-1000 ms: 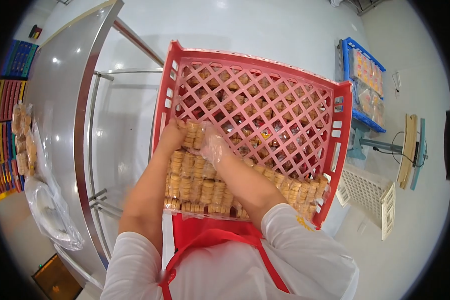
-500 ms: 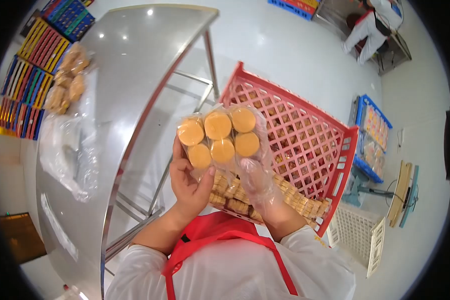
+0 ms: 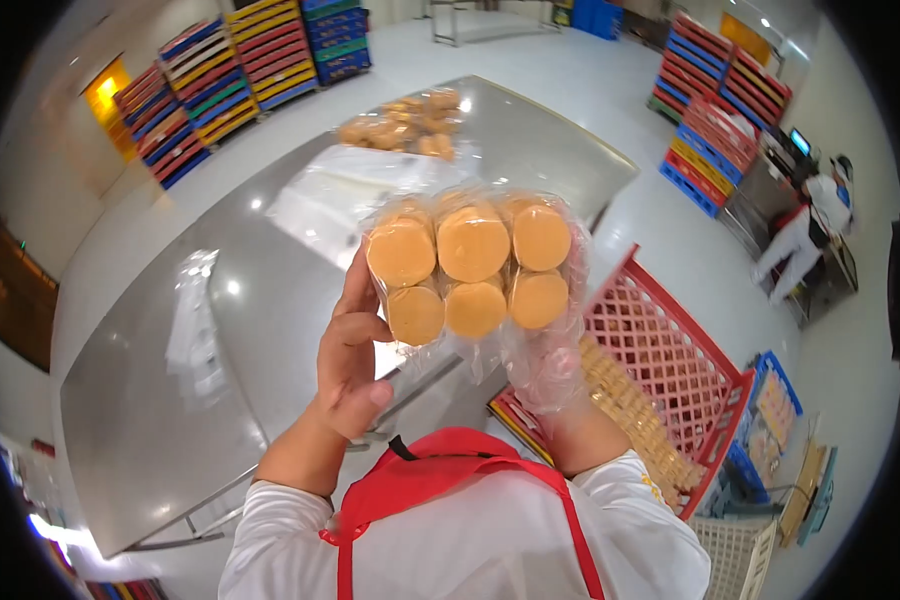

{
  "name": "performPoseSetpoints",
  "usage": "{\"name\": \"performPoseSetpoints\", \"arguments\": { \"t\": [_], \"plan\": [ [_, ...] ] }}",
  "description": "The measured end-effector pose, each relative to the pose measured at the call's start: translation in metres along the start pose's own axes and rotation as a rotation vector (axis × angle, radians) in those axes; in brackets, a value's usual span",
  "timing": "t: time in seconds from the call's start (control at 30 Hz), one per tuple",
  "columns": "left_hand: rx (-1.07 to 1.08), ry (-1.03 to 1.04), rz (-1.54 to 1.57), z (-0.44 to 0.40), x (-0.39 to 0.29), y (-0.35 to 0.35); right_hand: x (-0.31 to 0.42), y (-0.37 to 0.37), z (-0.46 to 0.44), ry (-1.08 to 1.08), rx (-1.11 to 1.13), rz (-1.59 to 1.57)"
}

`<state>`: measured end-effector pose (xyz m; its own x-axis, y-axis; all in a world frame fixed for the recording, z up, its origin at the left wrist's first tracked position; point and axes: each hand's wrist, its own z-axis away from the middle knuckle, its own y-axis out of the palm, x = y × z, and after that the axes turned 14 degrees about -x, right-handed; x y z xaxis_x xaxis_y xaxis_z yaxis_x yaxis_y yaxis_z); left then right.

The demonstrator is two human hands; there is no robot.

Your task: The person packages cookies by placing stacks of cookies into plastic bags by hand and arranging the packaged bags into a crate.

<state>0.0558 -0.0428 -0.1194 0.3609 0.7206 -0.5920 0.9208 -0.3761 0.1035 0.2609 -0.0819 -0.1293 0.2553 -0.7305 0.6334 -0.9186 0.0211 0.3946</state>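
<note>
Between both hands I hold clear plastic packs of round golden cakes (image 3: 473, 243), side by side with their flat round ends facing up at me. My left hand (image 3: 348, 350) is bare and grips the packs' left side, with its thumb held off lower down. Around the right side closes my right hand (image 3: 552, 368), in a clear plastic glove; its fingers are partly hidden behind the packs. The packs are raised over the near edge of a steel table (image 3: 300, 310). To the right, below my hand, a red crate (image 3: 660, 350) holds rows of packed biscuits (image 3: 635, 415).
On the table lie bagged golden buns (image 3: 400, 128), plastic sheets (image 3: 330, 200) and a plastic strip (image 3: 192, 315). Stacked crates (image 3: 205, 90) line the back. At right are a blue crate (image 3: 792, 375), a white crate (image 3: 725, 555) and a person (image 3: 815, 220) by a bench.
My view has turned left toward the table. Both hands carry the packs from over the red crate to the table's edge, and the packs look nearer. The left thumb has moved off the packs.
</note>
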Motion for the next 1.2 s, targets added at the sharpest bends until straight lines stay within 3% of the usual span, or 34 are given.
{"name": "performPoseSetpoints", "arguments": {
  "t": [0.23,0.47,0.63,0.7,0.8,0.9,0.93,1.03,1.1,1.2],
  "plan": [
    [-0.126,0.019,-0.075,0.02,-0.09,-0.11,-0.007,0.13,0.025,0.15,0.131,-0.179],
    [-0.163,0.214,-0.335,0.032,-0.12,-0.17,-0.002,0.19,0.027,0.18,0.232,-0.157],
    [-0.142,0.298,-0.491,0.036,-0.122,-0.192,-0.011,0.212,0.03,0.211,0.103,-0.146],
    [-0.034,0.46,-0.762,0.03,-0.127,-0.205,-0.006,0.223,0.03,0.219,0.075,-0.131],
    [0.144,0.604,-0.961,0.014,-0.144,-0.219,0.002,0.218,0.013,0.505,0.193,-0.307],
    [0.289,0.676,-1.077,0.004,-0.158,-0.222,0.002,0.208,-0.007,1.009,0.239,-0.426],
    [0.33,0.699,-1.12,0.001,-0.16,-0.222,0.005,0.209,-0.01,1.031,0.236,-0.349],
    [0.313,0.559,-1.159,0.002,-0.163,-0.214,0.006,0.203,-0.015,1.103,0.238,-0.127],
    [0.174,0.492,-0.93,0.007,-0.141,-0.209,-0.013,0.183,-0.016,1.153,0.267,0.011],
    [0.085,0.389,-0.6,0.013,-0.118,-0.196,-0.008,0.192,-0.013,0.985,0.317,0.099]
  ]
}}
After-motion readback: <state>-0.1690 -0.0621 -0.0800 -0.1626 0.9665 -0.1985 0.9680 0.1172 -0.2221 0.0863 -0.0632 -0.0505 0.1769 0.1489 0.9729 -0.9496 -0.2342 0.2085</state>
